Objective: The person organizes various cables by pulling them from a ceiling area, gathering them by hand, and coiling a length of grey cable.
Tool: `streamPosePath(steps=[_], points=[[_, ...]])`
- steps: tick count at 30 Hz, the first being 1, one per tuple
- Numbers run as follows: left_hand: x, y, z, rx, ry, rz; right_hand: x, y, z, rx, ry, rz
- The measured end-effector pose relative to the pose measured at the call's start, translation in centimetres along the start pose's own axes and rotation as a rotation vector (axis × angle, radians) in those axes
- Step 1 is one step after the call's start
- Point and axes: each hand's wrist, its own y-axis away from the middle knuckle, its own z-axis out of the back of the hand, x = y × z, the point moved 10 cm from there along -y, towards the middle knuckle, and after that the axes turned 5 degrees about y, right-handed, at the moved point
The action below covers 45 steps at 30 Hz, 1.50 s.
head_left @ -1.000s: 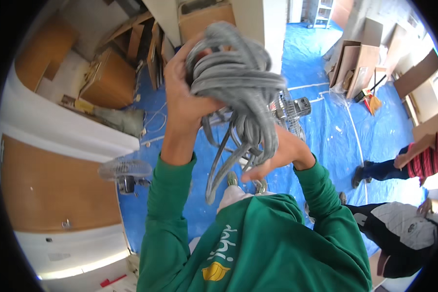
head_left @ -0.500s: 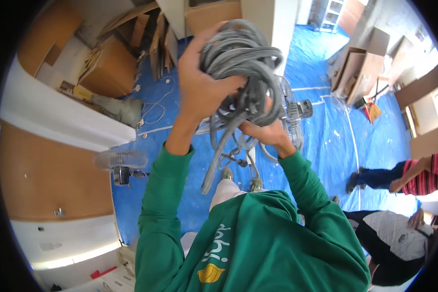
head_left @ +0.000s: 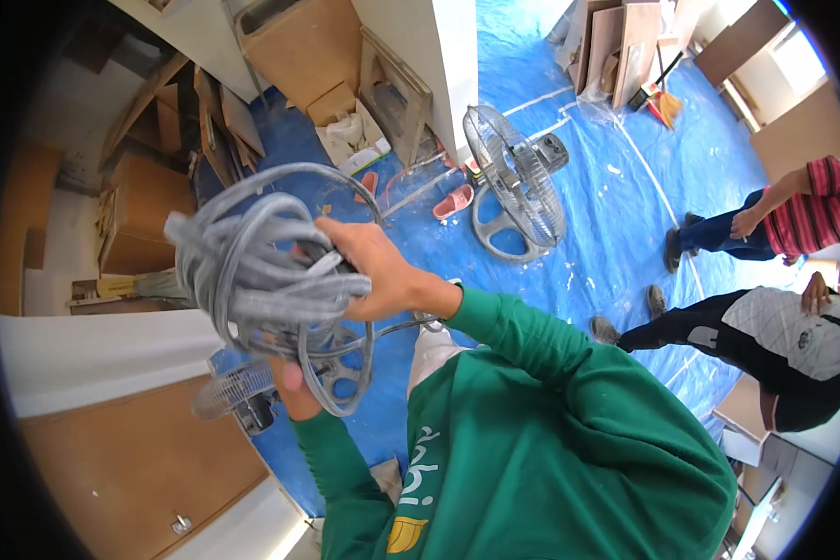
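A thick bundle of grey cable (head_left: 271, 252), wound in many loops, is held up in front of me at the left, slightly smeared by motion. My right hand (head_left: 378, 271) grips its right side, with the fingertips hidden among the loops. Underneath, at the near side, my left hand (head_left: 294, 387) holds the bundle, and the cable covers most of its fingers. One wide loop stands out over the top and another hangs down by my left wrist. A strand of cable runs from the bundle toward my legs.
Blue sheeting (head_left: 616, 247) covers the floor. A fan (head_left: 518, 177) stands ahead of me, and another fan (head_left: 238, 397) is at the left by a brown panel. Two people, one in a striped shirt (head_left: 823, 210), are at the right. A pink slipper (head_left: 454, 202) lies near an open carton (head_left: 373, 154).
The cable bundle has swung left and nearer to me. My right hand has moved from below it to its right side, my left hand from its upper left to underneath. The view has turned.
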Motion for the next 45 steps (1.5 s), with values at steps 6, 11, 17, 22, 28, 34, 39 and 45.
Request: streamPosePath(steps=[6,11,17,22,28,34,39,45], points=[[7.5,-1.3,16.1,0.102,0.069,0.076,-3.4,-4.3,-7.0,0.093,0.101,0.045],[4.3,-8.6,14.4,0.074,-0.267,0.306,-7.3,-6.6,-7.2,-0.022,0.145,-0.139],[8.0,-12.5,18.0,-0.183,-0.032,0.123,-9.8,-8.6,-8.8,-0.134,0.088,-0.175],[4.1,-16.1,17.8,-0.140,-0.039,-0.087,-9.1,-9.8,-8.6,0.009,-0.165,-0.444],[2.3,-18.4,14.4,0.047,-0.131,-0.015,-8.6,-10.6,-6.4,-0.121,-0.147,-0.382],[2.8,-17.7,15.1,0.156,0.101,0.011,-4.7,-9.7,-7.6,-0.125,-0.004,-0.217],[4.1,-16.7,14.6,0.152,0.078,-0.007,-3.8,-7.8,-7.1,-0.123,0.144,-0.094],[3.6,-16.6,16.3,0.049,-0.027,-0.093,-1.0,-6.4,-4.6,-0.059,0.373,-0.199]])
